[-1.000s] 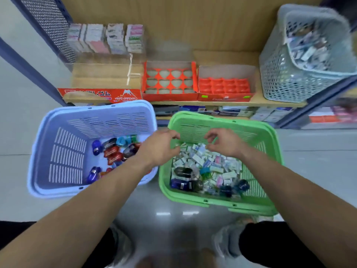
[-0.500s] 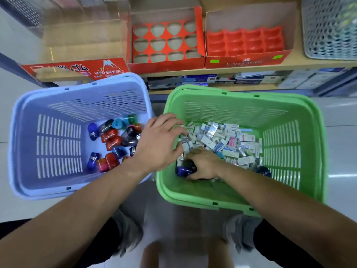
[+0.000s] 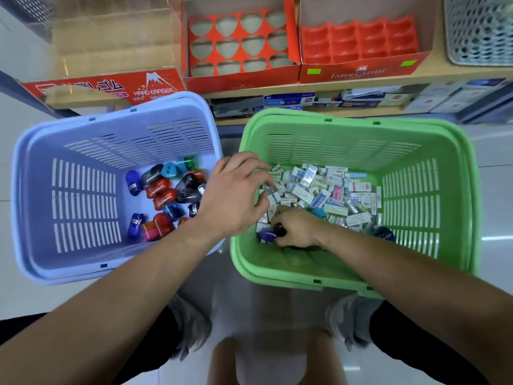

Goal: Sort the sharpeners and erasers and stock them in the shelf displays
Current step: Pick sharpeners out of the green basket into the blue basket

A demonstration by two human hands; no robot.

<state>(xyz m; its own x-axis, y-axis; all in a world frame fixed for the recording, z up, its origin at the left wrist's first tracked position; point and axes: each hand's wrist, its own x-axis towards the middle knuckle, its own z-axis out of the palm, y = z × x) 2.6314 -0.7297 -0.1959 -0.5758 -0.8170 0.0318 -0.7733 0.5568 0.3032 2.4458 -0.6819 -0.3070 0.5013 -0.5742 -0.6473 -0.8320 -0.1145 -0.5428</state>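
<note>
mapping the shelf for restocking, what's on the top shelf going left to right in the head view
hard eraser box → orange box with rounded cut-outs → faber-castell box → grey mesh basket

Left basket [image 3: 83, 151] holds sharpeners [image 3: 162, 190], right basket [image 3: 416, 151] seemingly mostly erasers [image 3: 333, 190], shelf [image 3: 435, 70] behind both.
</note>
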